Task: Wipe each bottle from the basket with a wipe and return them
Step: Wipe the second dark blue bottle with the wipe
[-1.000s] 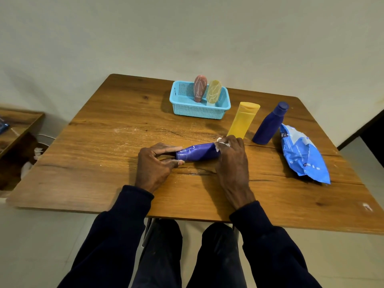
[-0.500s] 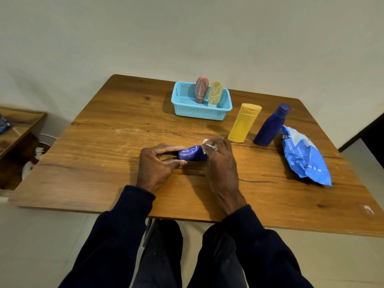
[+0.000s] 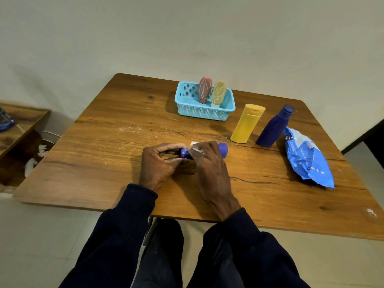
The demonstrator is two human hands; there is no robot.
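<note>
A purple bottle [image 3: 222,149] lies on its side on the wooden table [image 3: 104,154]. My left hand [image 3: 159,165] pinches its left end between thumb and fingers. My right hand [image 3: 209,163] wraps over the bottle's middle with a white wipe [image 3: 194,144] under its fingers; only the bottle's right end and a strip by my left fingers show. A light blue basket [image 3: 202,112] at the back holds a reddish-brown bottle [image 3: 204,89] and a yellow patterned bottle [image 3: 218,94], both upright.
A yellow bottle [image 3: 246,122] and a dark blue bottle [image 3: 274,126] stand right of the basket. A blue wipes pack [image 3: 307,159] lies at the right side. A low wooden shelf [image 3: 18,125] sits left of the table, by the wall.
My right hand slid left along the purple bottle with the wipe, uncovering the bottle's right end. My left hand stays at the left end.
</note>
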